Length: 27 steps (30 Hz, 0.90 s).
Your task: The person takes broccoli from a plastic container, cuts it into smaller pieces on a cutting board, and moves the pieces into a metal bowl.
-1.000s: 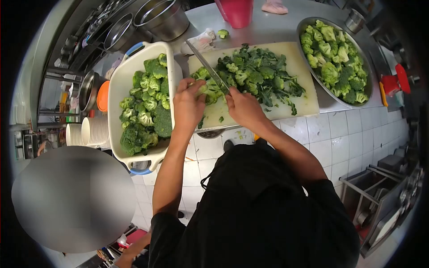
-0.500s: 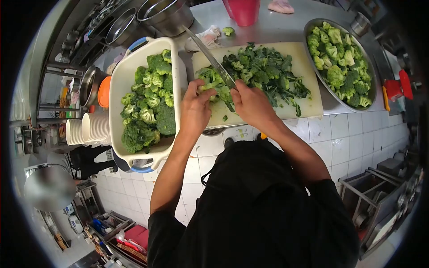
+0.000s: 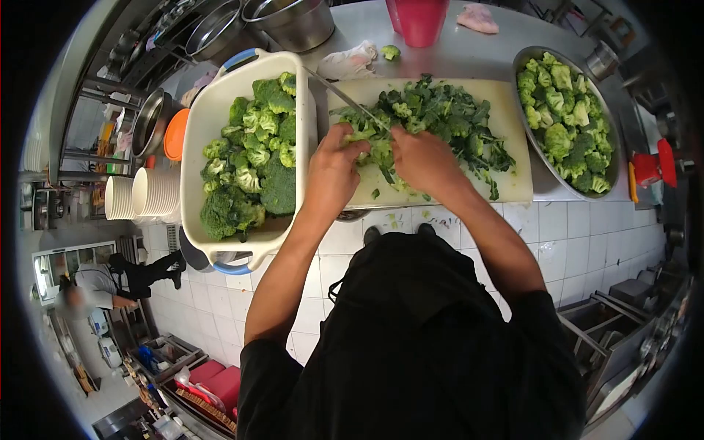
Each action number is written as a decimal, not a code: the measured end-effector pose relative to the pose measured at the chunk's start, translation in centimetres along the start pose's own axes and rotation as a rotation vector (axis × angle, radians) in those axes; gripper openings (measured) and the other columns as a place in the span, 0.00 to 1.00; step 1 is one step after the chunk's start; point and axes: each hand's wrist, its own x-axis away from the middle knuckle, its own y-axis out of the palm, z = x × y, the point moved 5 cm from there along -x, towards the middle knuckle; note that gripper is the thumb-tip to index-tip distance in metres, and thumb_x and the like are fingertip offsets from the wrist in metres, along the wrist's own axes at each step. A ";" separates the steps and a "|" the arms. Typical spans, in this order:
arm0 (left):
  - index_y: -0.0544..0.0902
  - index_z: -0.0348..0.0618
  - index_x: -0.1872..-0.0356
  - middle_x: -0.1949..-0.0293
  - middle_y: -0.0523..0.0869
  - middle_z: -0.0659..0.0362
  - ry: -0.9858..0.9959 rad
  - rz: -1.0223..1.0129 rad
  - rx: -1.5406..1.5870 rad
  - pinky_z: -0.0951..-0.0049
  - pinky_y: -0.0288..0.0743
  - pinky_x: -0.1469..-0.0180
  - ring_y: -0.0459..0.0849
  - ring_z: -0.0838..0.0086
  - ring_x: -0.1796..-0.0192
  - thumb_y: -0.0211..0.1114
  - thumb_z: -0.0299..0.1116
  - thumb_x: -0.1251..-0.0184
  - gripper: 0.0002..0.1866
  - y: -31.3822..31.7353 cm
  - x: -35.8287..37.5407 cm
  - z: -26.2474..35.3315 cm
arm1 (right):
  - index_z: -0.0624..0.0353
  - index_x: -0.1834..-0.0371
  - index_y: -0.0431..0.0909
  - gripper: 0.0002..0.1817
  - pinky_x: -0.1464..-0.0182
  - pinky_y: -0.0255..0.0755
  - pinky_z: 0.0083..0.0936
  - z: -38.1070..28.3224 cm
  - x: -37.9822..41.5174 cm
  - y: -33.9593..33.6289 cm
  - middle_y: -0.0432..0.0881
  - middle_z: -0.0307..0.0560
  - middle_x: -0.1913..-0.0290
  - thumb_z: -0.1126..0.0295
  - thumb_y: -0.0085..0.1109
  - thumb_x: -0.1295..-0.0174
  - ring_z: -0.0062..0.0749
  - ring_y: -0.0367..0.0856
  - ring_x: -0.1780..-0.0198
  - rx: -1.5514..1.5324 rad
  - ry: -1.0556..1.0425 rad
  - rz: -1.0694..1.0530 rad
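My right hand point(image 3: 424, 163) is closed round the handle of a long knife point(image 3: 345, 97), whose blade points up and to the left. Closed on a piece of broccoli point(image 3: 358, 132), my left hand point(image 3: 334, 165) is just beside the blade, above the left part of a pale cutting board point(image 3: 469, 183). A heap of dark green broccoli leaves and trimmings point(image 3: 447, 110) covers much of the board. To the left, a white tub point(image 3: 189, 147) with blue handles holds broccoli heads. At the right stands a metal bowl point(image 3: 522, 66) full of cut florets.
A red container point(image 3: 418, 22), a pinkish cloth point(image 3: 478, 18), a white cloth point(image 3: 348, 62) and one floret point(image 3: 390, 52) are on the metal counter. Steel pots point(image 3: 290, 26) stand at the back left, and stacked paper cups point(image 3: 155, 192) beside the tub. Another person point(image 3: 99, 282) is at the far left.
The blade has tipped lower and more edge-on at the broccoli in my left hand. The view has shifted slightly, and the person at the left now appears in a different posture.
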 end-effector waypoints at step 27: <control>0.91 0.44 0.51 0.48 0.81 0.48 -0.182 -0.009 -0.004 0.60 0.83 0.52 0.87 0.54 0.55 0.72 0.18 0.47 0.20 0.1 -0.4 -0.2 | 0.62 0.45 0.74 0.13 0.58 0.75 0.60 2.2 2.9 4.1 0.85 0.66 0.70 0.65 0.54 0.26 0.69 0.83 0.64 -0.298 0.036 0.301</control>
